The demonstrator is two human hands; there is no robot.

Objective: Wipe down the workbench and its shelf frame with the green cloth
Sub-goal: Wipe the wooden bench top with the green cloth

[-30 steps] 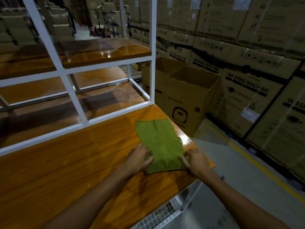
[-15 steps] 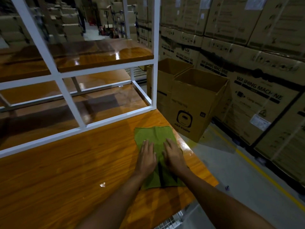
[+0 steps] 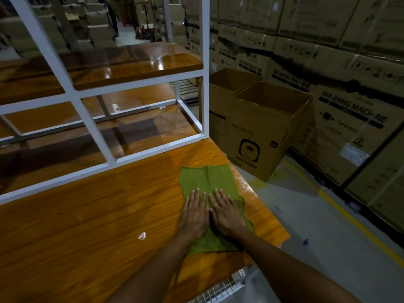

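Green cloth point(image 3: 207, 180) spread flat on the counter point(image 3: 87, 226), at its right end, close to the right edge. Far border of the cloth short of the white shelf frame point(image 3: 94, 125) and not touching it.

Left hand point(image 3: 193, 217) palm down on the cloth. Fingers point(image 3: 197, 197) straight and close together, pointing toward the far side, gripping nothing and only pressing. Outer side of the hand about level with the cloth's left border.

Right hand point(image 3: 227, 215) just beside it, also palm down, with fingers straight and slightly fanned, flat on the fabric and nothing held. Inner edges of the two hands touching or nearly so; cannot tell which. Near part of the cloth mostly hidden under wrists and forearms, with one strip showing between them.

Small shiny scrap point(image 3: 142, 235) on bare wood left of the left wrist, well apart from the cloth.

Shelf frame of white metal bars, standing on the far half of the counter, with a glossy wooden shelf board point(image 3: 131, 64) at the upper level.

On the floor point(image 3: 317, 237) right of the counter — two open cardboard boxes point(image 3: 262, 132) side by side, the nearer one with an appliance drawing on its face. Behind them a wall of stacked cartons point(image 3: 349, 106), some printed "WASHING MACHINE". Yellow line point(image 3: 349, 217) on the grey floor along the foot of the cartons. Wire mesh point(image 3: 218, 291) below the counter's near edge, at the bottom of the view.
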